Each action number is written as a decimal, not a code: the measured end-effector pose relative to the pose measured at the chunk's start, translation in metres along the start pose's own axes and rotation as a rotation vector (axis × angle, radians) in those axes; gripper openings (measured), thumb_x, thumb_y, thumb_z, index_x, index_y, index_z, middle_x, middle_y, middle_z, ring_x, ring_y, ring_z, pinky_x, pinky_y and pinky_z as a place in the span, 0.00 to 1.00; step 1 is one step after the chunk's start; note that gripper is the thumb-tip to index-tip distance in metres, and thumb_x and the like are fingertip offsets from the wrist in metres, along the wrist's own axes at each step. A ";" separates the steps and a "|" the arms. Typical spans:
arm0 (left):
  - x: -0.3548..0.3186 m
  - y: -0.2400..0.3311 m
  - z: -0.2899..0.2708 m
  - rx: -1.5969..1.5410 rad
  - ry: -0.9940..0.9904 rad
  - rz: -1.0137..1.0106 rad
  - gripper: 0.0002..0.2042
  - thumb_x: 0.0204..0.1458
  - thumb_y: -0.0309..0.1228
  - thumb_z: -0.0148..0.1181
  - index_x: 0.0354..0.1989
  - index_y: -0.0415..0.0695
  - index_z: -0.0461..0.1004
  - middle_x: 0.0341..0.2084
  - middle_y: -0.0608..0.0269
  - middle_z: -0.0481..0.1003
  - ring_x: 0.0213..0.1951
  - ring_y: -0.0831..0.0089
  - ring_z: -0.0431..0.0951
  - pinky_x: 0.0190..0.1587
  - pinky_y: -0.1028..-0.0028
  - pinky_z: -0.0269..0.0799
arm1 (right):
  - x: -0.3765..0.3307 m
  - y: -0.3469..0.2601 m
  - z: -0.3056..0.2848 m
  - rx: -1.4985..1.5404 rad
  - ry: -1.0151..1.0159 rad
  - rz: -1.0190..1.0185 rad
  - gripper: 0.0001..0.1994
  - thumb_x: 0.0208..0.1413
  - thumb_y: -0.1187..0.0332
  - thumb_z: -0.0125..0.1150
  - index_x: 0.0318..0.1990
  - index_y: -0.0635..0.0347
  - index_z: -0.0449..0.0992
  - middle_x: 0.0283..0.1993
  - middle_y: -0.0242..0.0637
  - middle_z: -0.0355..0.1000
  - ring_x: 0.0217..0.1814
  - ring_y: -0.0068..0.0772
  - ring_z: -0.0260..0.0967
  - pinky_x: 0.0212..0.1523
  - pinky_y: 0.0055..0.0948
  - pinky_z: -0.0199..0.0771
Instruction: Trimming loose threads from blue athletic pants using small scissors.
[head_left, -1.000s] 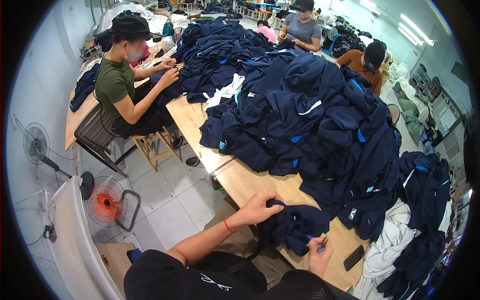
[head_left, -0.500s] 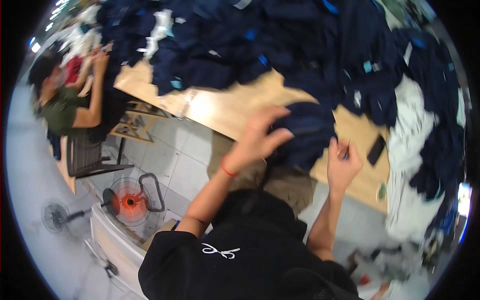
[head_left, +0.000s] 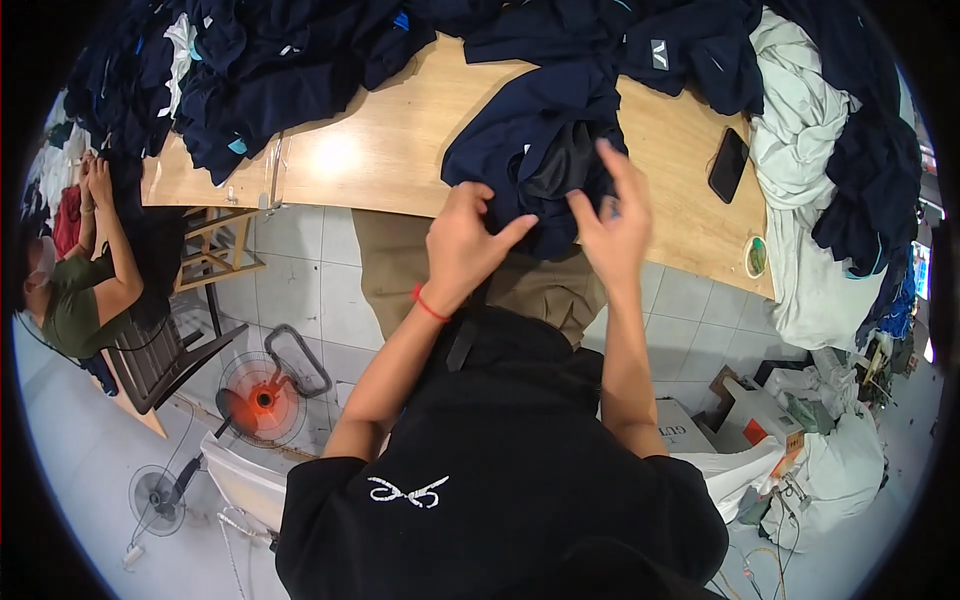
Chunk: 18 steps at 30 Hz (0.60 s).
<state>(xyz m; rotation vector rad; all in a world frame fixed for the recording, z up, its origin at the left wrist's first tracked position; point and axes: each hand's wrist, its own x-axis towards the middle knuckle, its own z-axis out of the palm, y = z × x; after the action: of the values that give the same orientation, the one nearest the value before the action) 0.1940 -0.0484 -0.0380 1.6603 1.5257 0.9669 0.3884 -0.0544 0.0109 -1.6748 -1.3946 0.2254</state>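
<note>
A navy garment (head_left: 500, 135) lies bunched at the table's front edge, its dark grey inside (head_left: 565, 165) showing through an opening. My left hand (head_left: 465, 240) is over the garment's near left edge, fingers bent and thumb stretched out to the right, holding nothing that I can see. Over the right side of the garment is my right hand (head_left: 620, 225), its forefinger and thumb apart and slightly blurred. Small thread snips (head_left: 613, 208), bluish and mostly hidden, are tucked in its curled lower fingers. Whether either hand presses on the cloth is hard to tell.
Piles of navy garments (head_left: 290, 85) line the table's far side. A black phone (head_left: 729, 165) and a small round green-and-white item (head_left: 755, 257) lie at right, beside draped white cloth (head_left: 800, 120). A co-worker (head_left: 85, 275) sits far left; an orange fan (head_left: 262, 398) stands behind.
My view has shifted. My hands, raised and farther apart before, have come together over the garment. The garment's opening now shows its grey inside. The right forefinger and thumb have parted from a pinch.
</note>
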 end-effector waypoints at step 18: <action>0.014 0.006 -0.048 -0.774 -0.065 -0.163 0.06 0.73 0.29 0.60 0.47 0.39 0.77 0.37 0.76 0.76 0.38 0.88 0.70 0.44 0.83 0.68 | 0.003 0.037 -0.054 0.525 -0.356 0.412 0.05 0.58 0.76 0.70 0.40 0.69 0.84 0.33 0.54 0.80 0.34 0.47 0.81 0.39 0.34 0.78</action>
<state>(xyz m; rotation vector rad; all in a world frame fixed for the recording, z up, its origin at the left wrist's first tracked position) 0.1565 -0.0357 -0.0077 0.9874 1.0203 1.1961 0.4495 -0.0780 0.0161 -1.4913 -1.0857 1.0730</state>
